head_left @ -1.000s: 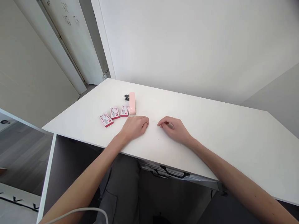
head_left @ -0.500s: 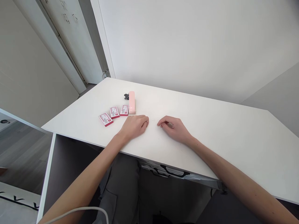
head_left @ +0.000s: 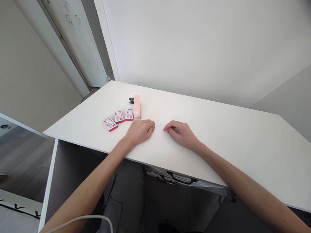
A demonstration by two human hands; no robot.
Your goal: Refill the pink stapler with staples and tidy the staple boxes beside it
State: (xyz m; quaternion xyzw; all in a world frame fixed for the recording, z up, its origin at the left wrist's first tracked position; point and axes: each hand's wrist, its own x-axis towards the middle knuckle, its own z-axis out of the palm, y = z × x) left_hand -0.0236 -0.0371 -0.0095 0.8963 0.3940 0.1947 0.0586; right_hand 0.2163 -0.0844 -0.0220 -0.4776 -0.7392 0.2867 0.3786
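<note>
My left hand [head_left: 141, 131] rests on the white table [head_left: 233, 139], its fingers curled into a loose fist with nothing showing in it. Just beyond its knuckles lies a pink stapler [head_left: 137, 106]. To the right, my right hand [head_left: 182, 133] also lies on the tabletop, fingers bent and thumb close to the index finger, with no object visible between them. A faint small mark [head_left: 159, 125], too tiny to identify, is on the surface between both hands.
Left of the stapler are three small white-and-red boxes: one near it [head_left: 129, 114], a middle one [head_left: 119, 116] and an outer one [head_left: 110, 124]. A black clip [head_left: 131, 100] touches or adjoins the stapler's left side. Behind the table rises a white wall [head_left: 194, 48].
</note>
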